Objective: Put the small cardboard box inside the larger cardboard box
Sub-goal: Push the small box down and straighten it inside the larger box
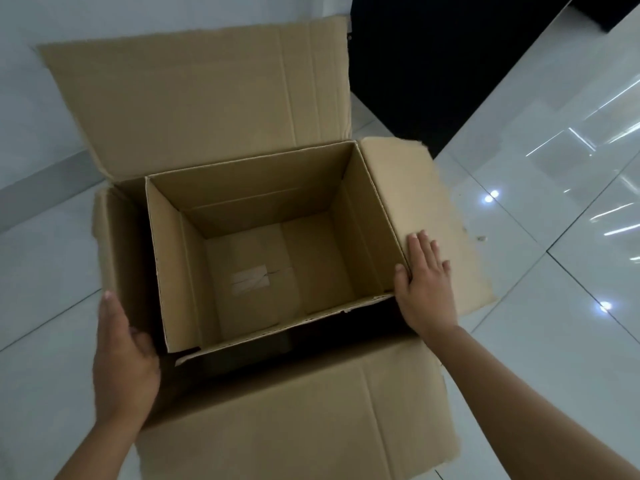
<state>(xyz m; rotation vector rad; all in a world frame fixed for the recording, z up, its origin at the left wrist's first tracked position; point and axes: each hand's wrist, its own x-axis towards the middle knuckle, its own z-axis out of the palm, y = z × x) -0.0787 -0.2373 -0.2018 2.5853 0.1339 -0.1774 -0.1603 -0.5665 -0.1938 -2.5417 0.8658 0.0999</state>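
The small cardboard box (168, 271) stands open-topped inside the larger cardboard box (294, 410), against its far right corner, with dark gaps on the left and near sides. All the larger box's flaps are spread open. My left hand (124, 358) grips the larger box's left flap (114, 237), thumb outside and fingers curled inside. My right hand (426, 289) lies flat with fingers spread on the right flap (433, 202), its thumb hooked over the small box's right rim.
The boxes sit on a glossy white tiled floor (554, 341). A pale wall (34, 116) runs behind on the left. A dark opening (433, 64) lies beyond the far right corner.
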